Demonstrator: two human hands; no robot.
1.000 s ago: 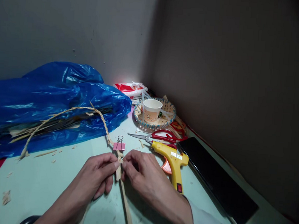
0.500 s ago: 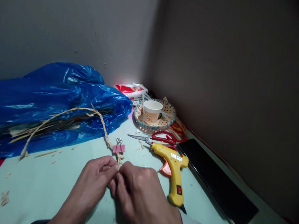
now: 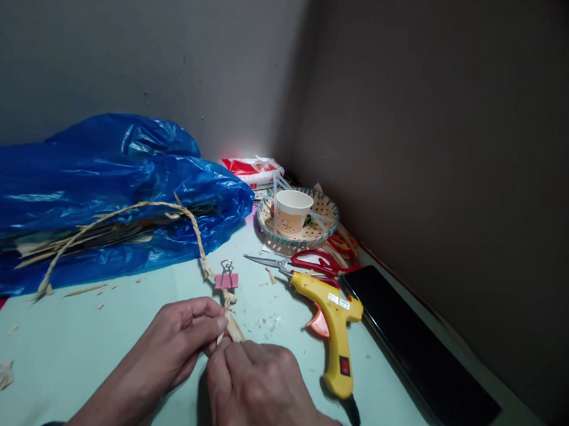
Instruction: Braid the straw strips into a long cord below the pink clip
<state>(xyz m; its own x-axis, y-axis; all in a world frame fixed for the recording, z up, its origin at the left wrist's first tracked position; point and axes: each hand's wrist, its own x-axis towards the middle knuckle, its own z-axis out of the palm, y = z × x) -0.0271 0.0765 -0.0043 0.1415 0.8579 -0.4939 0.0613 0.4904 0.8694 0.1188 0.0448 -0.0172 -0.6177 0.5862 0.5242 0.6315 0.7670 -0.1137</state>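
Observation:
A pale braided straw cord point(image 3: 198, 234) arches over the blue bag and comes down to my hands. Near its lower end a pink binder clip point(image 3: 226, 281) grips the braid, its wire handles upright. My left hand point(image 3: 181, 336) pinches the strands just below the clip between thumb and fingers. Close beside it, my right hand point(image 3: 261, 388) is closed round the loose strand ends, with a flat strip showing between the two hands. The fingertips of my right hand are partly hidden from view.
A yellow glue gun point(image 3: 336, 335) lies right of my hands, below red-handled scissors point(image 3: 305, 262). Farther right is a black flat device point(image 3: 416, 354). A woven basket point(image 3: 329, 233) holds a paper cup point(image 3: 293, 212). The blue plastic bag point(image 3: 145, 163) with dry stalks spreads at left.
My right hand has drawn down toward me and slightly apart from the left, exposing a flat strip below the clip. The left hand stays pinched at nearly the same spot.

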